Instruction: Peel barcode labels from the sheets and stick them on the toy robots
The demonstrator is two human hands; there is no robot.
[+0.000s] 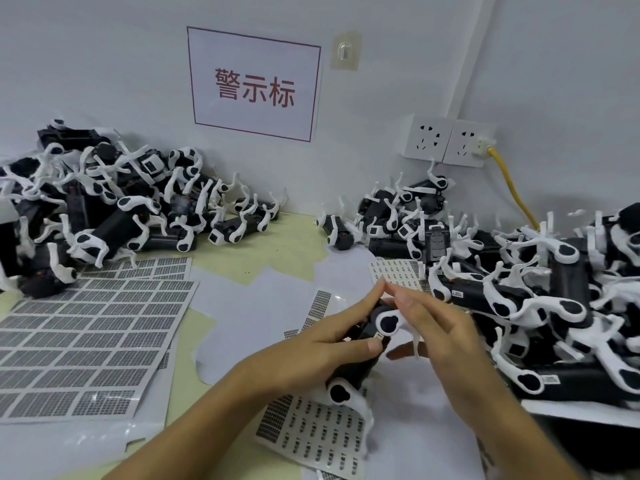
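Observation:
My left hand (322,344) grips a black toy robot (363,351) with white legs at the middle of the table, its thumb pressed on a small label on the body. My right hand (440,327) rests against the robot's upper end from the right, fingers spread, index tip touching my left index tip. A large barcode label sheet (86,341) lies flat at the left. A smaller label sheet (318,434) lies under the held robot, and another label sheet (398,275) sits behind my hands.
A pile of black-and-white toy robots (114,209) fills the back left, and a bigger heap of robots (536,289) crowds the right side. Blank backing papers (263,306) cover the table centre. Wall sockets (446,140) with a yellow cable (512,188) sit behind the right heap.

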